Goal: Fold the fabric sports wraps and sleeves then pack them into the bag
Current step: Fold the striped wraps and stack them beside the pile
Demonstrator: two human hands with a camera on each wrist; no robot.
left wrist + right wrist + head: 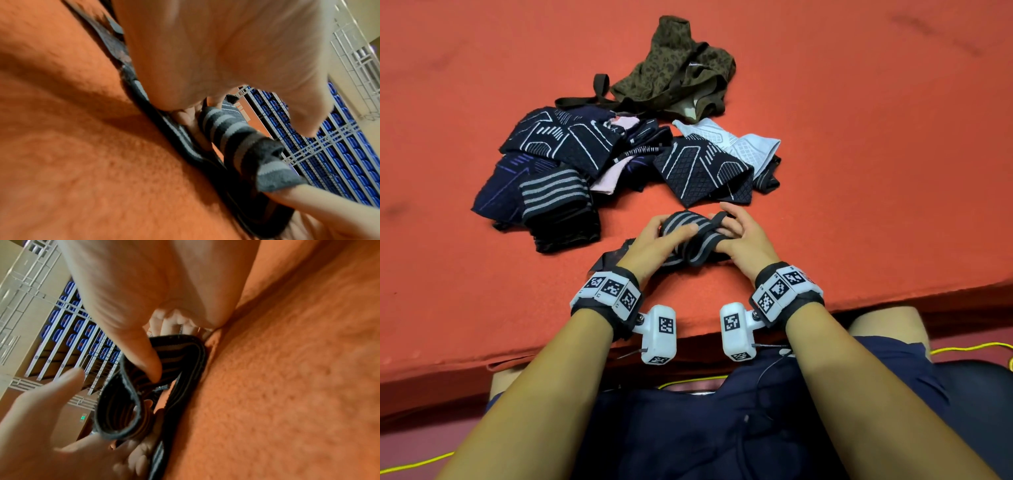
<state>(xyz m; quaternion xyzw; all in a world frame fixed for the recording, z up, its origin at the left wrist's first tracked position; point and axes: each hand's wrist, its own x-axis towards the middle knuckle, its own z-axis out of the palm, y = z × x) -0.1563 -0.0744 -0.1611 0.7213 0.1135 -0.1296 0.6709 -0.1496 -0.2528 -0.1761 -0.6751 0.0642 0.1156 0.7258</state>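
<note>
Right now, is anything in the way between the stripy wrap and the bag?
Yes. The folded pile and a dark patterned sleeve lie between the stripy wrap in both hands and the camouflage bag farther back.

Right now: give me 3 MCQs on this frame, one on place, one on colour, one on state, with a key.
1. Where is the camouflage bag?
A. On the person's lap
B. Beyond the pile of sleeves
C. Under the hands

2. What colour are the stripes on the held wrap?
A. Grey
B. Yellow
C. Red

3. What state is the wrap in?
A. Packed
B. Lying flat, untouched
C. Gripped by both hands

Key: B, it lies at the far end of the orange surface; A, grey on black; C, left hand and right hand hold it.
</note>
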